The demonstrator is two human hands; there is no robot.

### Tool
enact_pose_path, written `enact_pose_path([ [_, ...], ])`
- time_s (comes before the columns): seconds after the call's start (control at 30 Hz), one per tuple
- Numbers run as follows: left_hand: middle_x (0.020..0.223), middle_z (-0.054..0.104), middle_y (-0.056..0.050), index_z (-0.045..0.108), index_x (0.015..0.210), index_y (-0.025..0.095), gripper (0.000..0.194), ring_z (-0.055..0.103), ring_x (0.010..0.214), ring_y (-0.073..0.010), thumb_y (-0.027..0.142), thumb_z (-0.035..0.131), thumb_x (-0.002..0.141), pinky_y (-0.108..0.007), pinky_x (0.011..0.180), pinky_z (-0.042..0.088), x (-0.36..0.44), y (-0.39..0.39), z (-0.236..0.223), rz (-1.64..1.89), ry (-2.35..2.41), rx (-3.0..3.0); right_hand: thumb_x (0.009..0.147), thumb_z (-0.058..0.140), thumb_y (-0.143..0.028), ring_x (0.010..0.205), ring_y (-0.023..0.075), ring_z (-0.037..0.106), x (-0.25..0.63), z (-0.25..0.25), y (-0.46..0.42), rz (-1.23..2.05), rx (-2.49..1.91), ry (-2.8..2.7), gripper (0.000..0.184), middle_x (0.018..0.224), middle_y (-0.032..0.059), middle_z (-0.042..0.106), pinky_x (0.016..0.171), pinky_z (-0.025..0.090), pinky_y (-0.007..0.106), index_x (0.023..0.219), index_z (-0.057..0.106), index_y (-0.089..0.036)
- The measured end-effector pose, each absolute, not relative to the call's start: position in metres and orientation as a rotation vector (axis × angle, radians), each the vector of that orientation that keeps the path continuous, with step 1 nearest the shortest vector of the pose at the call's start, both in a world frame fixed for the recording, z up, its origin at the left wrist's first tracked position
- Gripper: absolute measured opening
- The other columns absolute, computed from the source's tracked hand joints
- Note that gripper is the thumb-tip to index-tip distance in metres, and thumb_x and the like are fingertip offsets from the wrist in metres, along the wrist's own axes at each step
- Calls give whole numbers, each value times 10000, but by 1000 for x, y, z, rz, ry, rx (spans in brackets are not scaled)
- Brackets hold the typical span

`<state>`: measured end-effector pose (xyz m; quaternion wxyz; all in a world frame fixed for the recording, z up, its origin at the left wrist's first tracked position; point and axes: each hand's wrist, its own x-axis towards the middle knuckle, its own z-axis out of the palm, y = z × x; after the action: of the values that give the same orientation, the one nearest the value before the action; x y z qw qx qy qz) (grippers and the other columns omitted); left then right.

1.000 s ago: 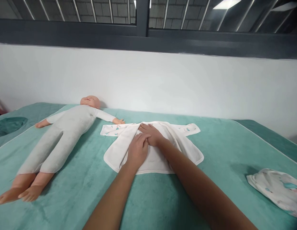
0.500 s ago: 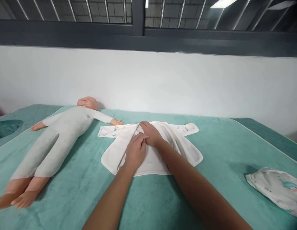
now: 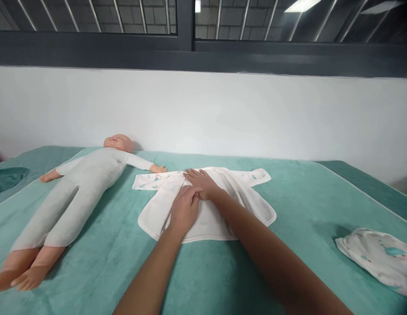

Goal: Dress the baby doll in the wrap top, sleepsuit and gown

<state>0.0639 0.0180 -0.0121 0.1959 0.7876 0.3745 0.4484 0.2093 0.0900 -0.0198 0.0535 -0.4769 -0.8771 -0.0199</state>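
Green cloth (image 3: 304, 205) covers a wide surface below a white wall (image 3: 223, 109). Near the centre of the frame, a person's right hand (image 3: 203, 183) lies flat, fingers extended, on a small white garment. The left hand (image 3: 185, 208) rests just below it, fingers bent, their tips meeting the right hand's edge; whether this grip pinches any fabric, I cannot tell. The garment (image 3: 208, 223) is spread mid-frame, plain white on its body, with folds beside both hands and printed sleeves (image 3: 257, 176) stretched out to either side. It looks light, soft and limp, likely to crease if pushed; the bound lower edge or the sleeve ends seem the surest places to take hold. At the left of the frame, a doll (image 3: 95, 175) in white lies face up, one hand just beside a sleeve. At lower right sits a printed cloth bundle (image 3: 378, 258). Along the top runs a dark window frame (image 3: 255, 57).
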Motion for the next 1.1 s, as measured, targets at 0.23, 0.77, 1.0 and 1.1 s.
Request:
enact_pose_path([
  [0.23,1032,659,-44,610,1024,208,265,569,1027,-191,84,433,871,-374,942,459,63,19,-12,1173,1077,2258,973,229,-469,1432,256,202,208,-22,94,-12,-1801,-2300,610,1537,129,286,1142,171,461,1450,332,-102],
  [0.77,1043,653,-45,612,1031,208,268,567,1032,-201,93,430,873,-390,956,460,60,16,-8,1092,1113,2244,969,250,-440,1433,268,204,230,-23,94,-73,-2053,-2005,610,1539,153,260,1152,127,491,1442,351,-69],
  [1.0,1243,590,-79,586,1143,218,302,523,1180,-219,142,455,881,-405,1011,446,30,16,14,1166,1309,2382,959,310,-430,1404,204,288,217,-17,85,107,-1782,-2015,566,1501,98,367,1170,154,396,1425,384,-118],
  [1.1,1319,538,-139,580,1161,186,301,484,1237,-289,181,477,877,-464,1006,433,-28,37,40,995,1588,2545,959,266,-491,1324,206,423,195,-12,97,314,-1780,-1857,575,1440,90,460,1093,322,360,1393,427,-152],
])
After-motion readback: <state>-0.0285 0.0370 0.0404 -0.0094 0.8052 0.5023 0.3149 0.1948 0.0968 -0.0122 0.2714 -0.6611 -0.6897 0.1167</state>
